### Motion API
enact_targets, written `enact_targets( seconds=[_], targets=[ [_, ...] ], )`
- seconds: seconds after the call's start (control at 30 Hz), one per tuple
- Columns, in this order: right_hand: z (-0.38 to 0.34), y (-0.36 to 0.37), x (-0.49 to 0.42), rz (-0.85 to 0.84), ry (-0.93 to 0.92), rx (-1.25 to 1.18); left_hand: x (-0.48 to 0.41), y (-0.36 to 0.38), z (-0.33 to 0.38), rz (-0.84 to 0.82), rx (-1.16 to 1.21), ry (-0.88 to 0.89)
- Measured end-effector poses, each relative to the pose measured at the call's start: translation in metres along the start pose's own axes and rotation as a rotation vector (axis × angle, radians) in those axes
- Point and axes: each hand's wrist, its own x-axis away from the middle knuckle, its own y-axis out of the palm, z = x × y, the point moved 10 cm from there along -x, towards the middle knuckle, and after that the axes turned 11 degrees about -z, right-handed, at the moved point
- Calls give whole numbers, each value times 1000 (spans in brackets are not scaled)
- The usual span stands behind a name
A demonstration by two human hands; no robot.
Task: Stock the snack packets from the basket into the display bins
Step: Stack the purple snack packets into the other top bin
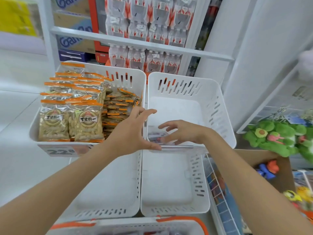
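At 10 o'clock the snack packets are standing in rows and filling the far left bin. Just right of them the left hand is reaching forward from 7 o'clock with the arm nearly straight. Its fingers are spreading wide and holding nothing, and the thumb is lying at the front rim of the far right bin. The right hand, coming from 4 o'clock with the wrist bent inward, is hovering over the front part of this bin, fingers loose and apart, also gripping nothing. Under it a pale flat thing is lying, too blurred to say if it is a packet or a label. The basket is sitting at 6 o'clock, with only its orange rim showing. I think the hands are preparing the far right bin. To do it well, both should go down to the basket, take packets by the top seals, and stand them face forward, starting from the back wall. At 3 o'clock plush toys are lying.
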Motion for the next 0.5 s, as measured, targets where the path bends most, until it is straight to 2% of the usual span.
enact_targets(
  seconds=[0.07, 0.17, 0.23, 0.3, 0.37, 0.5],
  targets=[
    [-10, -11, 16, 211, -62, 29, 4, -3, 3, 20, -13, -17],
    [-26, -20, 62, 601, -235, -1, 18, -12, 14, 146, -71, -25],
    [-30, 0, 100, 752, -331, -60, 42, -11, 27, 214, -68, -4],
    [-26, 32, 133, 830, -376, -87, 69, 4, 32, 192, -4, -22],
    [-2, 74, 142, 759, -299, -51, 98, 31, 24, 93, 68, -93],
    [98, 198, 123, 156, 114, 153, 164, 98, -5, -99, 206, -184]
  ],
)
